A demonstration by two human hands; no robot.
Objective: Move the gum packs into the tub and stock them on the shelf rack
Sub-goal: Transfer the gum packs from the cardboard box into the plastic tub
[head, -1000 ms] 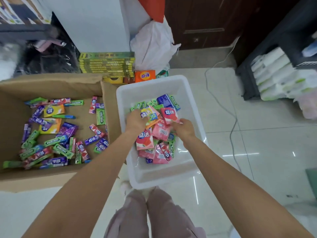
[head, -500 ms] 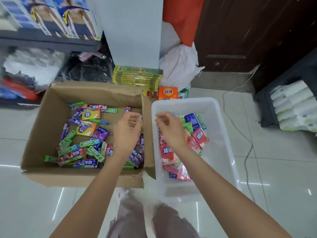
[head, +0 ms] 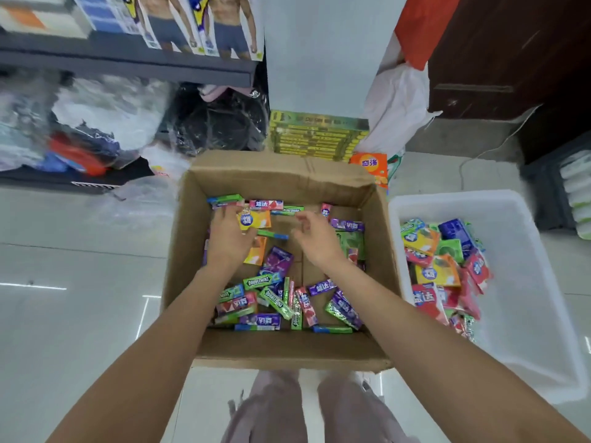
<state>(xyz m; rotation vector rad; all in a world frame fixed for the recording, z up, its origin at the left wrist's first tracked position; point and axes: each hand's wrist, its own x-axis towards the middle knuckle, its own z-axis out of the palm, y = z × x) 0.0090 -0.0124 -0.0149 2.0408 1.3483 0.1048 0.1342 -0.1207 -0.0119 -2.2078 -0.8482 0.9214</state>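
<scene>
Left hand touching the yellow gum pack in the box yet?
Touching. The head view shows the left hand lying across the near edge of the yellow gum pack in the cardboard box, no gap visible.

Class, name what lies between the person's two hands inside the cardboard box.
Head view: between left hand and right hand, a green-blue gum stick on bare box floor.

loose gum packs (head: 275,295) in green, purple, pink and yellow lie jumbled flat in the open cardboard box (head: 287,350). at its 3 o'clock stands the white tub (head: 543,314), with more packs heaped along its left side.
</scene>
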